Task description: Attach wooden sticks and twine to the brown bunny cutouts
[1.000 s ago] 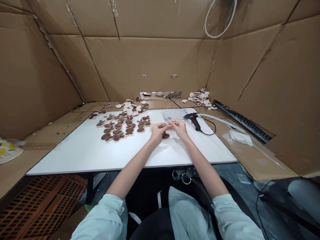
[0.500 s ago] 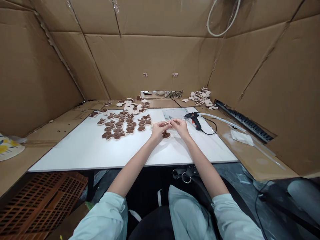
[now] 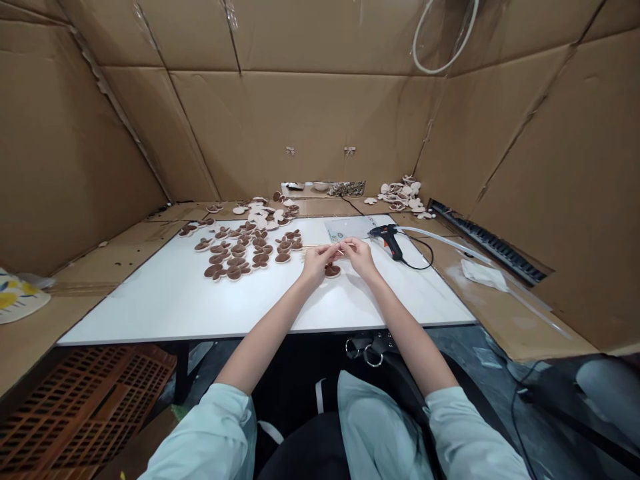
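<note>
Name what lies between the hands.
In the head view, thin wooden sticks span the left hand and right hand; a brown-centred piece lies just below.

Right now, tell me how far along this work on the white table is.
Done, it seems: many brown-topped pieces lie grouped on the white table. In hand: the left hand and right hand pinch a thin wooden stick above one more brown piece, with a glue gun nearby. Left, apparently: the pale pieces at the table's far edge and the pale pile further right.
</note>
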A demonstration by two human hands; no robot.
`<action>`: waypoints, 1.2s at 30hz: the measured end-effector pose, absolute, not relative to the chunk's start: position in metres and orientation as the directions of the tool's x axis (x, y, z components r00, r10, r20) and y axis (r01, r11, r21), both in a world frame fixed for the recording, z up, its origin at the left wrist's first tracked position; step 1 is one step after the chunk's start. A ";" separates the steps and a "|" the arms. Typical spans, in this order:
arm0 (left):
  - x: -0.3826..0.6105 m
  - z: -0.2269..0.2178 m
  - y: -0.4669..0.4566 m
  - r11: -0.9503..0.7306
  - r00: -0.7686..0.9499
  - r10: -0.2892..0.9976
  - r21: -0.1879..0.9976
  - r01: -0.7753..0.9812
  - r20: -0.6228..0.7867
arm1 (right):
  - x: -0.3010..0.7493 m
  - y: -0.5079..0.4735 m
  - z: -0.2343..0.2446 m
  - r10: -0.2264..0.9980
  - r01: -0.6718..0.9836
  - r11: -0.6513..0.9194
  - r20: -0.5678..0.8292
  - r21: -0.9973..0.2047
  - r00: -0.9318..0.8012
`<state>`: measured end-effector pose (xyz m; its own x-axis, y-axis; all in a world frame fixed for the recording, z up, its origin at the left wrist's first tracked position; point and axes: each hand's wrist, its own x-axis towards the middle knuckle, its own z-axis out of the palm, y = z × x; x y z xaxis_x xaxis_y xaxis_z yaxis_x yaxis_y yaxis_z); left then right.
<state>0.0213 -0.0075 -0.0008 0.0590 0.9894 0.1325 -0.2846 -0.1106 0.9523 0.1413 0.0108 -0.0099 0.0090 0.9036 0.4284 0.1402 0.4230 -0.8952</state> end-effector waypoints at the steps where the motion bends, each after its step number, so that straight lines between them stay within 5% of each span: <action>1: 0.021 0.000 -0.009 -0.127 0.053 0.988 0.956 -0.265 0.146 | 0.141 0.011 -0.011 0.906 0.150 0.417 0.424 -0.896 0.014; 10: 0.019 0.003 -0.015 -0.225 0.033 0.972 0.964 -0.142 0.232 | 0.136 0.010 -0.013 0.955 -0.015 0.287 0.285 -0.958 0.079; 20: 0.019 -0.001 -0.010 -0.275 -0.024 0.961 0.959 -0.075 0.274 | 0.133 0.006 -0.009 0.944 -0.051 0.327 0.325 -0.944 0.055; 36: 0.018 -0.001 -0.004 -0.056 0.097 0.991 0.938 -0.343 0.094 | 0.138 0.007 -0.008 0.922 0.087 0.375 0.381 -0.923 0.067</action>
